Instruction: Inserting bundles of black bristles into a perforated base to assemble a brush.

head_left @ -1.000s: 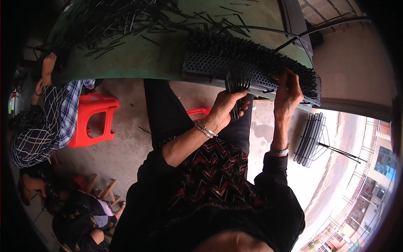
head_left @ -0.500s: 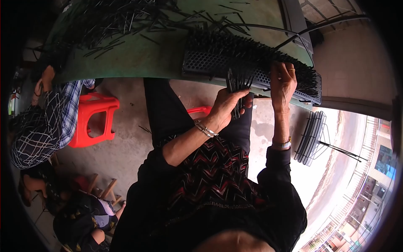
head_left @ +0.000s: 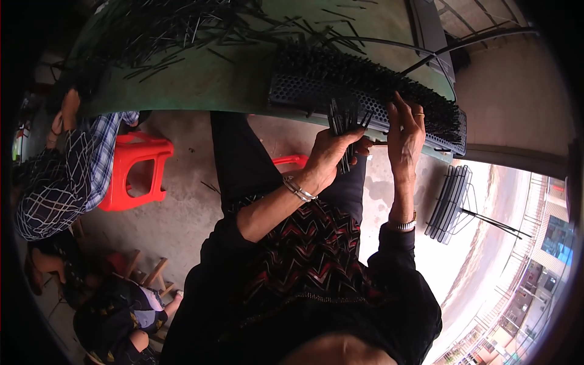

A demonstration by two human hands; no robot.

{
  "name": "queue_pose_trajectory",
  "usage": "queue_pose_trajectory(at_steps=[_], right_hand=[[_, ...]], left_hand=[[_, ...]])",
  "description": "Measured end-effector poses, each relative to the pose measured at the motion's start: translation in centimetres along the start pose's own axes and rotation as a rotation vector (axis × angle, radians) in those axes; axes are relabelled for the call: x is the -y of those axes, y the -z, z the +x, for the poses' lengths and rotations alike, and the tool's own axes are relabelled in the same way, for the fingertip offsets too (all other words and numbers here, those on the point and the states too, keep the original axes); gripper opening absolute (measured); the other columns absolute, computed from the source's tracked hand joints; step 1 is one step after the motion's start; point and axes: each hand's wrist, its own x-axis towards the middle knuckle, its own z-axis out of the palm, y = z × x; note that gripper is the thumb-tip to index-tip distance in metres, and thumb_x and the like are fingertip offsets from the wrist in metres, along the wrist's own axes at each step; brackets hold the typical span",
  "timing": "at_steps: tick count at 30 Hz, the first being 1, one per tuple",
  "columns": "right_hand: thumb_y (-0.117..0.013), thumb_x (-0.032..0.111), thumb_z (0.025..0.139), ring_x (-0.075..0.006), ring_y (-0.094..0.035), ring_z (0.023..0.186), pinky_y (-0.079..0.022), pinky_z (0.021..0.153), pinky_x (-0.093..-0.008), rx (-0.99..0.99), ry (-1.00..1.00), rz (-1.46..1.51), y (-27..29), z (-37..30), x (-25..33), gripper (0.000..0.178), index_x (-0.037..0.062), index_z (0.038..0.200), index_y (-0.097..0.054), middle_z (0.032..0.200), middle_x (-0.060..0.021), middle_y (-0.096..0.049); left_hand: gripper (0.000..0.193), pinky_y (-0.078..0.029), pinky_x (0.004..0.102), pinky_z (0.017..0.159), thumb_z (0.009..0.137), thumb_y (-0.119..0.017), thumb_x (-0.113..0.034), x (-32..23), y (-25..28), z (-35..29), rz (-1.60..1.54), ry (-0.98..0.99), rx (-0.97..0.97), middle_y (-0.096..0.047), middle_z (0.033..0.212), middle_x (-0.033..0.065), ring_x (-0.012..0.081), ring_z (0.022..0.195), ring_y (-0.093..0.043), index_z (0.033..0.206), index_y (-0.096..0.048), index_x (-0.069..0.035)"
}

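Observation:
A bundle of thin black strips (head_left: 342, 118) stands upright in my left hand (head_left: 331, 149), its fingers wrapped round the lower part. Just right of it, my right hand (head_left: 406, 137) is raised at the near edge of a long grey perforated rack (head_left: 304, 91). The right hand's fingers are bent and drawn together against the rack's side; what their tips hold, if anything, is hidden. Dense rows of black strips (head_left: 365, 70) stick up from the holes along the rack's far part, while holes along its near edge show bare.
The rack lies along the green table's (head_left: 182, 94) near edge. Loose black strips (head_left: 176, 30) are heaped at the far left. A curved black rod (head_left: 480, 38) crosses the rack's right end. Left are a red stool (head_left: 137, 170) and other people; right stands a slatted rack (head_left: 449, 204).
My right hand has shifted slightly left and toward me along the rack's edge, its fingers reshaped. The left hand keeps its bundle in nearly the same place.

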Motion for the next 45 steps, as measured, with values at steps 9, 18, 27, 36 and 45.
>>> queue_pose_trajectory(at_steps=[9,18,27,36,45], right_hand=[[-0.058,0.010,0.089,-0.0108,-0.060,0.070,-0.051,0.065,-0.0254,0.575,-0.550,0.754,2.5,0.0,0.2,0.011,-0.0007,0.093,-0.060,0.077,-0.0041,-0.060],[-0.056,0.008,0.092,-0.0111,-0.065,0.074,-0.051,0.069,-0.0250,-0.001,-0.315,0.351,2.6,0.9,0.1,0.011,-0.0020,0.097,-0.058,0.080,-0.0084,-0.068],[-0.055,0.011,0.093,-0.0120,-0.065,0.071,-0.051,0.066,-0.0251,-0.049,-0.206,0.190,0.4,1.6,-1.2,0.012,0.0006,0.096,-0.060,0.080,-0.0091,-0.068],[-0.060,0.013,0.089,-0.0204,-0.063,0.077,-0.049,0.066,-0.0313,-0.003,-0.055,-0.108,-0.7,1.5,-1.0,0.010,0.0109,0.098,-0.065,0.088,-0.0067,-0.062],[-0.063,0.017,0.088,-0.0225,-0.059,0.088,-0.049,0.070,-0.0334,-0.010,0.051,-0.345,-0.9,0.3,-0.7,0.022,0.0196,0.109,-0.070,0.102,-0.0047,-0.060]], left_hand=[[0.019,-0.044,0.0277,0.059,0.088,-0.065,-0.023,0.4,-0.2,-0.3,0.010,0.015,0.035,-0.069,0.082,0.0059,0.0134,0.074,-0.065,0.093,-0.068,-0.005],[0.029,-0.059,0.0401,0.067,0.093,-0.057,-0.024,0.5,0.9,1.2,-0.009,0.060,-0.016,-0.067,0.097,0.0131,0.0231,0.088,-0.067,0.112,-0.060,-0.003],[0.023,-0.054,0.0326,0.057,0.093,-0.058,-0.022,1.2,0.7,1.4,-0.086,0.081,-0.093,-0.063,0.082,0.0078,0.0149,0.064,-0.058,0.109,-0.062,-0.006],[0.021,-0.043,0.0263,0.048,0.089,-0.064,-0.026,1.3,1.1,1.1,-0.072,0.013,-0.007,-0.060,0.071,0.0050,0.0124,0.059,-0.054,0.094,-0.063,-0.006],[0.027,-0.043,0.0273,0.048,0.087,-0.068,-0.032,0.3,0.5,-0.2,-0.035,-0.002,0.021,-0.063,0.071,0.0042,0.0130,0.063,-0.060,0.092,-0.064,-0.006]])
